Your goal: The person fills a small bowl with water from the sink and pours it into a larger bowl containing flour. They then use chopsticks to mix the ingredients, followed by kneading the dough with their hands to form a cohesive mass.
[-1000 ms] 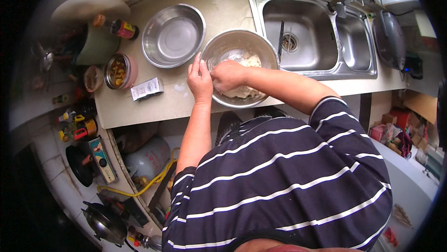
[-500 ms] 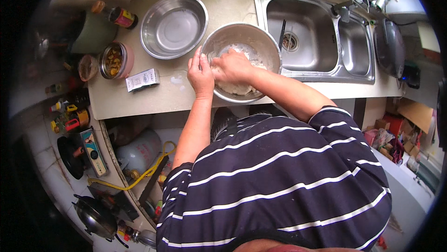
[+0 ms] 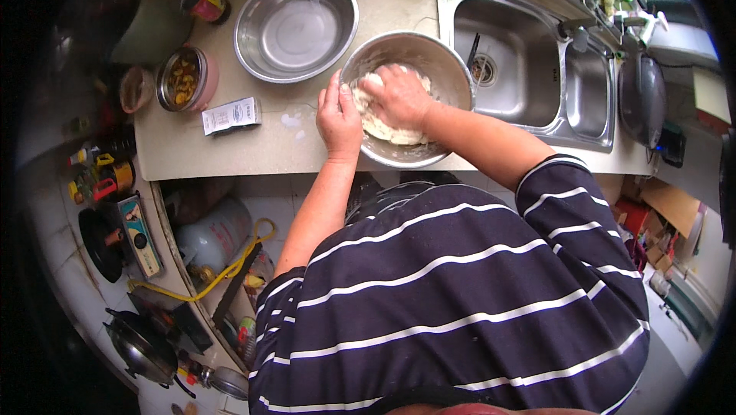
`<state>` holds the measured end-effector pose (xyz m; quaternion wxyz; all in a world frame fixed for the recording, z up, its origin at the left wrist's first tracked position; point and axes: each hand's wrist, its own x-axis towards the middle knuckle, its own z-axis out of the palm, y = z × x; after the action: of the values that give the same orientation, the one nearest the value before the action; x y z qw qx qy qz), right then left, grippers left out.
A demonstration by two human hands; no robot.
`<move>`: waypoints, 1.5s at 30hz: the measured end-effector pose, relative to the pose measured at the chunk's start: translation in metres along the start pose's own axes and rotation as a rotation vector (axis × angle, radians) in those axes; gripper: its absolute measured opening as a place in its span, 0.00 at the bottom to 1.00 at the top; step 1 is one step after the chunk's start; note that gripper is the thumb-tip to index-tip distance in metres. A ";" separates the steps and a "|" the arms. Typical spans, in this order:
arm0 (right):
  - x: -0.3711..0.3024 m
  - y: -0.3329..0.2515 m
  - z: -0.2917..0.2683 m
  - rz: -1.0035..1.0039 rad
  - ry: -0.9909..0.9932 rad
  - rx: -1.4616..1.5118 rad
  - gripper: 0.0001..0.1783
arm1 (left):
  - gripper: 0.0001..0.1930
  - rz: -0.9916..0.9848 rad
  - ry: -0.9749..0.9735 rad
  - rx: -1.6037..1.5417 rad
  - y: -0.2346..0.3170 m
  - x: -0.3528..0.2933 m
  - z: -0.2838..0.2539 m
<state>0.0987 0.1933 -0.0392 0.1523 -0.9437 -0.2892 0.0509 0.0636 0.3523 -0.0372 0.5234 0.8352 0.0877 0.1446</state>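
Observation:
A deep steel bowl [image 3: 460, 70] stands on the counter, with a pale, lumpy mass of dough [image 3: 395, 133] inside. My left hand [image 3: 338, 117] grips the bowl's left rim, its thumb on the inner side. Down in the bowl, my right hand [image 3: 400, 97] presses on the dough with curled fingers, and bits of dough cling to it. The fingertips are partly sunk in the dough and hidden. Left of this bowl and farther back sits a wider, shallow steel basin [image 3: 295, 31] with a little clear liquid or shine at its bottom.
A double steel sink [image 3: 514, 58] lies to the right, with a dark stick-like utensil [image 3: 473, 51] near its drain. At left are a small white box [image 3: 231, 116], a pink container of yellowish food [image 3: 184, 81] and a bottle [image 3: 205, 4]. A gas cylinder [image 3: 215, 235] stands under the counter.
My right hand has shifted from the bowl's left side slightly up and to the right, uncovering more dough. My left hand stays on the rim. The whole view has shifted slightly.

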 end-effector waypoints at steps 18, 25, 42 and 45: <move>-0.062 -0.017 -0.071 -0.066 -0.495 0.086 0.25 | 0.16 -0.042 0.044 -0.007 0.004 -0.002 0.003; -0.036 -0.008 -0.037 -0.242 -0.390 0.050 0.31 | 0.16 0.005 0.015 0.028 0.001 -0.003 0.000; -0.029 0.038 -0.077 0.523 -0.511 0.109 0.53 | 0.16 0.032 0.149 -0.074 0.003 -0.009 0.008; -0.036 0.013 -0.040 0.633 -0.364 0.266 0.60 | 0.16 -0.063 0.120 -0.058 0.005 -0.010 0.008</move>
<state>0.0837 0.1525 -0.0049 0.1961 -0.9339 0.0029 0.2989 0.0571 0.3400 -0.0374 0.5453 0.8064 0.1410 0.1803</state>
